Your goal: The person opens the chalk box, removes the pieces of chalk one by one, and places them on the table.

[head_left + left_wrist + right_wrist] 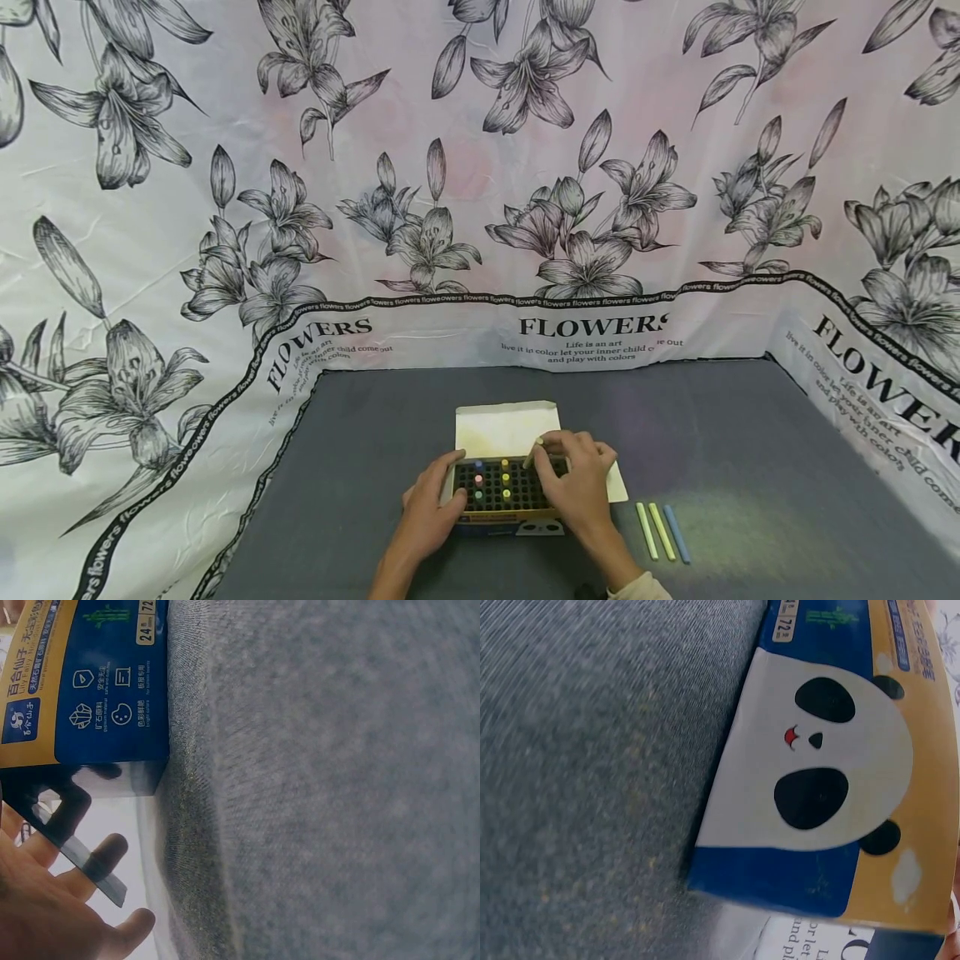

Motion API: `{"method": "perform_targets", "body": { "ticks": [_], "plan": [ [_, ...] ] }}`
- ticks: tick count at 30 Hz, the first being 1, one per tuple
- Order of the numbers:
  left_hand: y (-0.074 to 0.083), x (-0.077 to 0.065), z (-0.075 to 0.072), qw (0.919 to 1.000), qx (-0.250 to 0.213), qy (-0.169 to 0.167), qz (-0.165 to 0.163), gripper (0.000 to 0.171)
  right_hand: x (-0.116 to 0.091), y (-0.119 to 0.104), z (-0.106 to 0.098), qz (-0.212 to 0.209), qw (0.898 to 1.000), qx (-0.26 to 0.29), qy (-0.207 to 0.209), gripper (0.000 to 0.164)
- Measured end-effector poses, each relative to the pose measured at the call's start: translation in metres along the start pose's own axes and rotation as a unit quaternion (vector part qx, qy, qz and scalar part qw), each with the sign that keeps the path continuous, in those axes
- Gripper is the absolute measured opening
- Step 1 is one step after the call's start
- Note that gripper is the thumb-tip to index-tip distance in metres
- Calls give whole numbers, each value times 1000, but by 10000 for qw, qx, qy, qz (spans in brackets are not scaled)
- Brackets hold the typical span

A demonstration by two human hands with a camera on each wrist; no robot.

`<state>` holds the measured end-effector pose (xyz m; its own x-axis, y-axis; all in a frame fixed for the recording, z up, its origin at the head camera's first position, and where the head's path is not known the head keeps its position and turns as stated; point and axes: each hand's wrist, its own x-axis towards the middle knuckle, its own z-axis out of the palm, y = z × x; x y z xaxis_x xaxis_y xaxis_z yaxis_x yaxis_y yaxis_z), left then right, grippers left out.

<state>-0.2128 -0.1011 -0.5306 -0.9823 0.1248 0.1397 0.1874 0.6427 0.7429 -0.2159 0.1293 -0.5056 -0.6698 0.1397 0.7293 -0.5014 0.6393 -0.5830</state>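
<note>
Right hand (582, 483) pinches chalk (529, 459) at box (487, 529); left hand (433, 505), loosely spread, touches box. Probably insertion; next calls for alignment, release.

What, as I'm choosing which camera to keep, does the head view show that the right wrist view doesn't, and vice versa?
Only the head view: the right hand pinching a chalk stick over the black holed tray, the raised rear flap and three loose chalk sticks.

Only the right wrist view: the panda's red mouth and a legible printed 72.

Both: the chalk box, its panda's black eye patches, grey table surface and part of the printed white backdrop.
</note>
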Motion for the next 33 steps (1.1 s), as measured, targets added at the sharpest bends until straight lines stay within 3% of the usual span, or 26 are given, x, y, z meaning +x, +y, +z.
{"method": "perform_targets", "body": {
  "ticks": [11,17,25,33],
  "plan": [
    [2,1,-1,10000,43,-43,-17,52,2,9,-14,-129,9990,217,367,18],
    [1,0,0,10000,42,-26,-42,53,3,16,-24,-12,9987,367,344,18],
    [-2,1,0,10000,8,-39,51,54,7,23,-46,152,9987,376,316,20],
    [-2,2,0,9999,-17,-121,38,53,5,40,-71,197,9979,275,558,20]
  ]
}}
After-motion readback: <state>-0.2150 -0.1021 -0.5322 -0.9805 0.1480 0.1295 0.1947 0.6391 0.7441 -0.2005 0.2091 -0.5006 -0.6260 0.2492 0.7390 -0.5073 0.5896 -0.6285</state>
